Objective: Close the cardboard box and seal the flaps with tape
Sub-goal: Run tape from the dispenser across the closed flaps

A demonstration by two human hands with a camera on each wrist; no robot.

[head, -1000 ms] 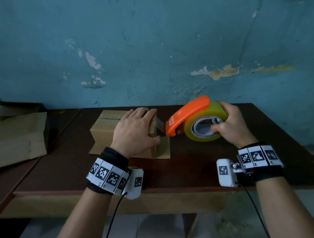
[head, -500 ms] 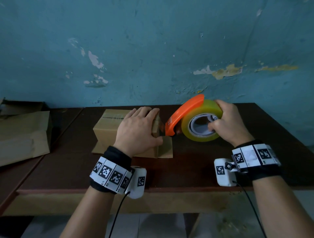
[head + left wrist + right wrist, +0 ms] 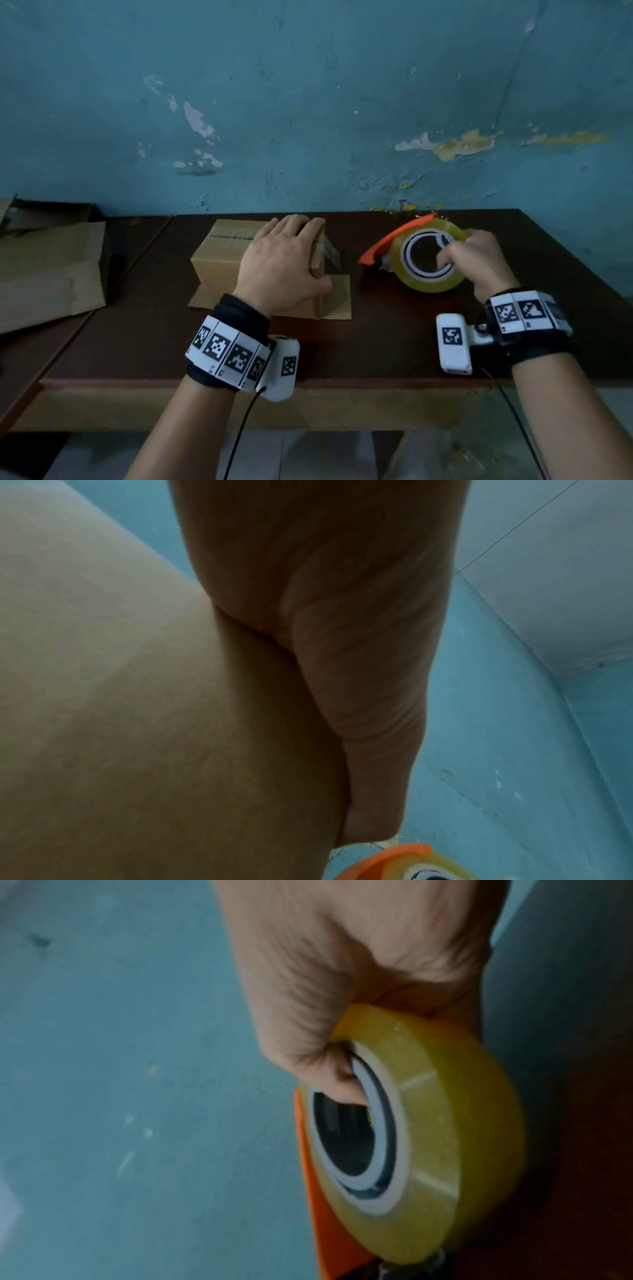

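A small cardboard box (image 3: 219,260) lies closed on the dark brown table (image 3: 376,342), with clear tape along its top seam and down its right end. My left hand (image 3: 284,260) lies flat on the box's right half, fingers straight, thumb against the near side (image 3: 171,723). My right hand (image 3: 476,260) grips a yellow tape roll (image 3: 428,284) in an orange dispenser (image 3: 390,240), fingers hooked through the core (image 3: 342,1085). The dispenser sits to the right of the box, apart from it. A loose flap (image 3: 337,298) lies flat at the box's right base.
Flattened cardboard (image 3: 48,274) and an open carton lie at the far left on a neighbouring surface. A peeling blue wall (image 3: 308,102) stands right behind the table. The table's front edge (image 3: 308,383) runs just ahead of my wrists.
The right hand has pulled the dispenser away from the box's right end, moving it right and lower toward the table. The left hand stays pressed on the box.
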